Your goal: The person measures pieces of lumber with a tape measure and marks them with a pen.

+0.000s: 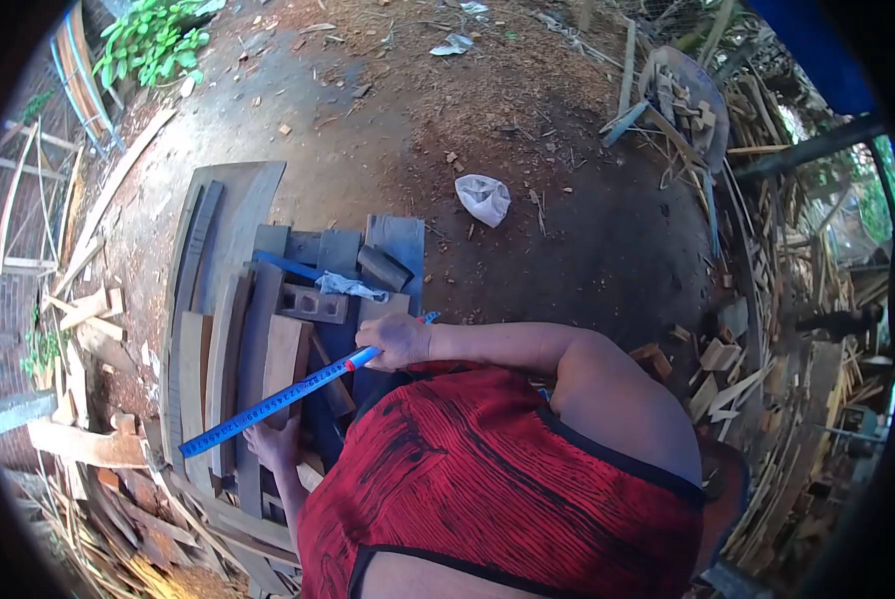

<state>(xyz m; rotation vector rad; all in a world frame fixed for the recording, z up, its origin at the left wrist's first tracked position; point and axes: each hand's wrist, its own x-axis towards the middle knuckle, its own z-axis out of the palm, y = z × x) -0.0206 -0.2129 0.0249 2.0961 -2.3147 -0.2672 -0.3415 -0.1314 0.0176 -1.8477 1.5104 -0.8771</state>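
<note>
My right hand (393, 340) is closed around a blue measuring tape (268, 407) with black numbers and a red band. The tape slants down to the left across the boards, and a short end sticks out past my fist. Below the tape, my left hand (274, 445) grips the near end of a pale wooden block (288, 346); the tape partly hides its fingers. Dark boards (230, 369) lie side by side left of the block. A grey block with square holes (314, 303) and a crumpled pale cloth (352, 287) lie beyond my hands.
A wide thin board (253, 205) lies under the pile at the far left. A white bag (483, 200) rests on the dirt floor. Wood offcuts (722, 361) are heaped at the right, and long scraps (93, 444) lie at the left.
</note>
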